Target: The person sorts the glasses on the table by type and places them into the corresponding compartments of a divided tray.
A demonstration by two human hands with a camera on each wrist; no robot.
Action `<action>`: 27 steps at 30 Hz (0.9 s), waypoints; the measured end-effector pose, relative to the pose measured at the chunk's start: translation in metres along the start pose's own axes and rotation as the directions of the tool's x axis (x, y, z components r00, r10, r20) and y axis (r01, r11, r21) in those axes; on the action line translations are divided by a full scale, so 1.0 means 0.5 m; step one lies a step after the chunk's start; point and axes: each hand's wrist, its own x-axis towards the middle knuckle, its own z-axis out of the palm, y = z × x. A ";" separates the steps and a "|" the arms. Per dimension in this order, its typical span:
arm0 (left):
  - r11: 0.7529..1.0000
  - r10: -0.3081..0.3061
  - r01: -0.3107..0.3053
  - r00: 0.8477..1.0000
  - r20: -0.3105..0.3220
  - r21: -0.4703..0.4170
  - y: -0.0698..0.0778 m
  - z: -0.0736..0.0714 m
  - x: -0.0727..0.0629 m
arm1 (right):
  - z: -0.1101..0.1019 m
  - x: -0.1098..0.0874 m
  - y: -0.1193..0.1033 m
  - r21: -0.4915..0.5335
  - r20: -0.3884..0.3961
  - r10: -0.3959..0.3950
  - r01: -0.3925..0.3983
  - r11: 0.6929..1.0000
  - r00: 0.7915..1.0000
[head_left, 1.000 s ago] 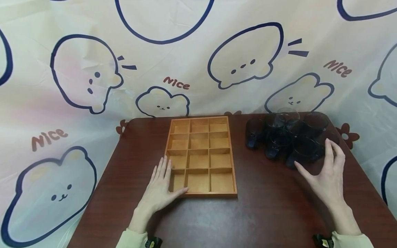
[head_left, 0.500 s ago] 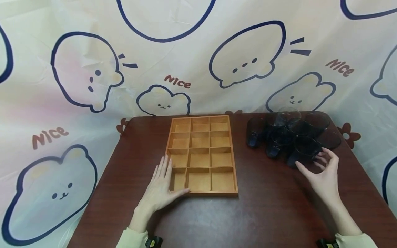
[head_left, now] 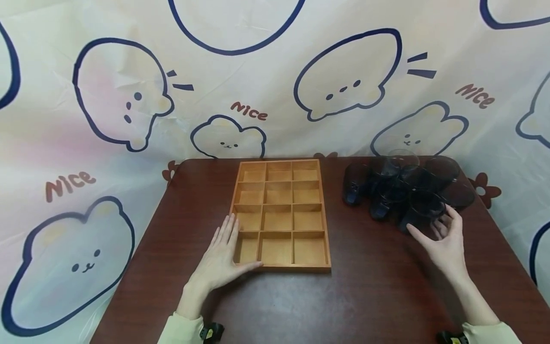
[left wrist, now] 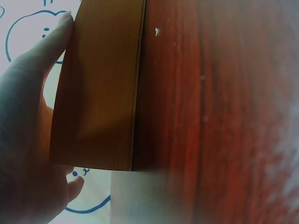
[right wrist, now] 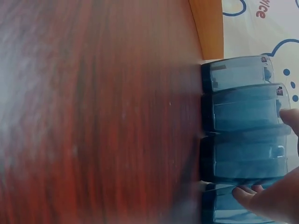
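In the head view a shallow wooden tray (head_left: 287,269) with several square compartments lies on the brown table. My left hand (head_left: 219,265) rests against the tray's front left corner, fingers straight along its left side and thumb along the front edge. At the right, my right hand (head_left: 447,248) holds the nearest dark blue glass (head_left: 425,206), thumb on its left and fingers curled on its right. The right wrist view shows this glass (right wrist: 247,158) standing upright between thumb and fingertips, with other blue glasses beside it.
Several more dark blue glasses (head_left: 388,193) stand packed together behind the held one, near the table's (head_left: 343,306) back right corner. A pale curtain (head_left: 275,86) with printed cartoon figures hangs behind the table.
My right hand has moved in from the right side of the nearest glass, and its fingers have closed round it. The left hand has stayed on the tray corner.
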 end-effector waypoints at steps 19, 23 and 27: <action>0.998 0.003 -0.002 1.000 0.013 -0.068 0.006 0.005 -0.016 | 0.046 0.020 0.002 0.375 -0.036 0.112 -0.090 0.923 0.993; 0.997 0.008 -0.006 1.000 0.022 -0.071 0.005 0.002 -0.007 | 0.038 0.039 -0.007 0.555 0.037 0.134 -0.132 0.821 0.990; 0.998 0.006 -0.005 1.000 0.027 -0.063 0.002 -0.003 0.002 | 0.037 0.058 -0.019 0.652 0.080 0.113 -0.138 0.746 0.990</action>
